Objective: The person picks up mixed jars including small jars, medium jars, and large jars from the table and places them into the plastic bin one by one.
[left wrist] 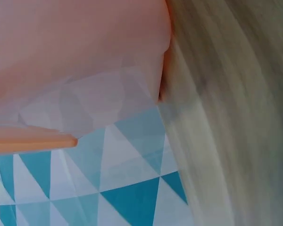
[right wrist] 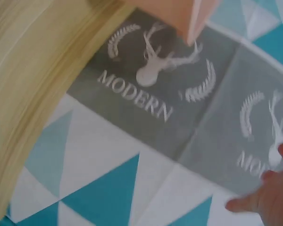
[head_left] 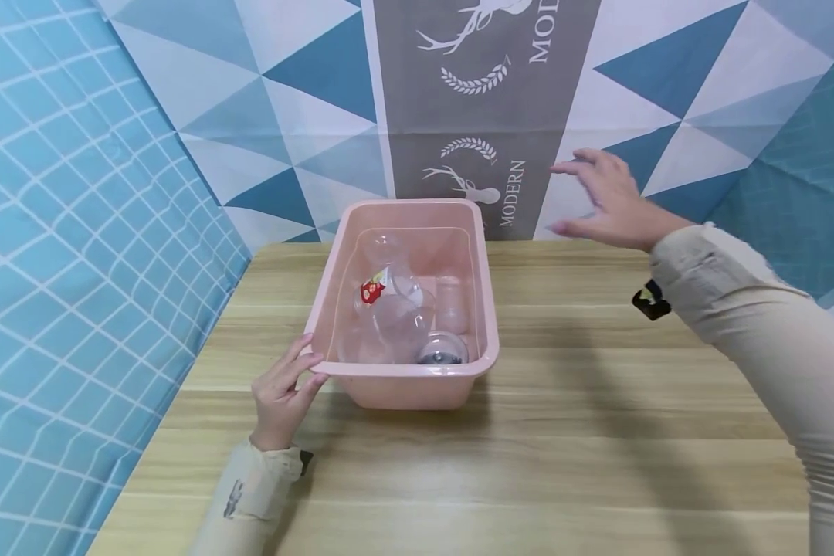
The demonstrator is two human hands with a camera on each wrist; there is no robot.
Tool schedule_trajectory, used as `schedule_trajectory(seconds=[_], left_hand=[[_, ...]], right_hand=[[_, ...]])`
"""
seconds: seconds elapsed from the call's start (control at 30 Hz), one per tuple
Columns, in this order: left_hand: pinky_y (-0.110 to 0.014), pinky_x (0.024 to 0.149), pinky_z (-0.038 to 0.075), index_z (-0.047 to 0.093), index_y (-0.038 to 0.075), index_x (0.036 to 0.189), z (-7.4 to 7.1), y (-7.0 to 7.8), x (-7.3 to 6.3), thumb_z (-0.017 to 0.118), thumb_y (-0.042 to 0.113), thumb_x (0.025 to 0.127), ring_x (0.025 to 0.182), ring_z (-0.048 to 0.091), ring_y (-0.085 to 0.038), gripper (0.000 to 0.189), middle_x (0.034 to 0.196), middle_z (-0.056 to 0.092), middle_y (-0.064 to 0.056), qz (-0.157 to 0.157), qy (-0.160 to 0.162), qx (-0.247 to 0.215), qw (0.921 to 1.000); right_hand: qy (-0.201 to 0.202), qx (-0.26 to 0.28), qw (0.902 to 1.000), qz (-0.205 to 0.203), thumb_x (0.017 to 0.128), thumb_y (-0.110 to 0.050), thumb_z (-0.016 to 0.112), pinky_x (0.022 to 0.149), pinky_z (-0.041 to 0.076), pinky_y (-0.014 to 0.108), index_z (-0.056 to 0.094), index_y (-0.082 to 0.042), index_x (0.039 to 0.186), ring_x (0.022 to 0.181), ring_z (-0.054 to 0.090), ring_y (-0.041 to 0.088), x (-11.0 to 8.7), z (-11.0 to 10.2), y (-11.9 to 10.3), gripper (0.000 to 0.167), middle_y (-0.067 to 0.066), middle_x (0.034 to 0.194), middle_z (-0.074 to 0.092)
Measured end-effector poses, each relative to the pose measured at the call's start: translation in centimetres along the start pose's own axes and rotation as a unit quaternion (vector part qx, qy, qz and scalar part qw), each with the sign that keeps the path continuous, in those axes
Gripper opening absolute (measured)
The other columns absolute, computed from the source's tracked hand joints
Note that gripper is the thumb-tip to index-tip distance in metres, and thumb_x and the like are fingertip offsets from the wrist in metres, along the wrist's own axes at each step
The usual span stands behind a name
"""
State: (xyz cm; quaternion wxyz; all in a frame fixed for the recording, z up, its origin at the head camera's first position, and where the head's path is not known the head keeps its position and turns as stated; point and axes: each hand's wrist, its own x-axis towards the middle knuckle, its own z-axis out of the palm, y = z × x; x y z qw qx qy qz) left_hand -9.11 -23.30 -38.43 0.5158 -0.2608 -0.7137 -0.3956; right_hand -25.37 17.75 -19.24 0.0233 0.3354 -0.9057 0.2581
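Note:
A pink plastic basin (head_left: 492,309) stands on the wooden table and holds several clear plastic containers (head_left: 396,324), one with a red label (head_left: 372,289). A round clear lid or cup (head_left: 445,349) lies by its near wall. At the basin's near left corner, my left hand (head_left: 281,394) grips the rim between fingers and thumb. My right hand (head_left: 611,201) is raised off to the right of the basin, fingers and thumb spread apart with nothing between them. In the right wrist view, part of that hand (right wrist: 271,195) shows in front of the patterned backdrop.
The wooden tabletop (head_left: 584,432) extends to the right and in front of the basin. Behind it hangs a patterned cloth (head_left: 320,93) with triangles and a grey deer panel (head_left: 452,100). A blue tiled sheet (head_left: 62,255) hangs along the left.

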Motion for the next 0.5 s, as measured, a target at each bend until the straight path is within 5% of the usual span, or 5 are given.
schedule_trajectory(seconds=[0.17, 0.3, 0.4, 0.5], left_hand=[[-0.011, 0.075, 0.047, 0.07, -0.009, 0.078, -1.7, -0.5, 1.0, 0.065, 0.038, 0.09, 0.106, 0.061, -0.002, 0.049, 0.091, 0.069, -0.027, 0.04, -0.042, 0.053, 0.9969], [-0.018, 0.047, 0.037, 0.072, -0.007, 0.084, -2.8, -0.7, 1.8, 0.061, 0.039, 0.094, 0.077, 0.07, -0.01, 0.049, 0.091, 0.07, -0.023, 0.07, -0.062, 0.098, 0.9908], [-0.023, 0.036, 0.025, 0.072, -0.006, 0.089, -3.2, -0.7, 2.2, 0.058, 0.041, 0.095, 0.041, 0.053, -0.017, 0.05, 0.097, 0.068, -0.024, 0.071, -0.054, 0.156, 0.9838], [-0.025, 0.031, 0.023, 0.07, -0.006, 0.099, -3.8, -1.1, 2.5, 0.053, 0.044, 0.097, 0.038, 0.051, -0.025, 0.053, 0.108, 0.064, -0.028, 0.043, -0.058, 0.241, 0.9678]], right_hand=[[0.009, 0.036, 0.9992, 0.017, 0.092, -0.041, 0.055, 0.104, -0.012, 0.067, 0.013, -0.01, 0.154, 0.142, -0.02, 0.034, -2.0, -1.3, 1.4, 0.081, 0.013, 0.16, -0.01], [0.059, -0.072, 0.9952, 0.033, 0.091, -0.055, 0.049, 0.102, -0.011, 0.07, 0.01, -0.01, 0.154, 0.138, -0.02, 0.045, -3.4, -1.0, 1.9, 0.086, 0.017, 0.158, -0.009], [0.09, -0.144, 0.9842, 0.052, 0.09, -0.064, 0.043, 0.103, -0.005, 0.071, 0.011, -0.008, 0.153, 0.136, -0.015, 0.053, -4.7, -0.3, 2.5, 0.091, 0.023, 0.157, -0.005], [0.1, -0.192, 0.9741, 0.064, 0.089, -0.066, 0.042, 0.103, 0.002, 0.073, 0.015, -0.007, 0.153, 0.135, -0.007, 0.058, -5.7, 0.8, 3.4, 0.091, 0.026, 0.156, 0.002]])
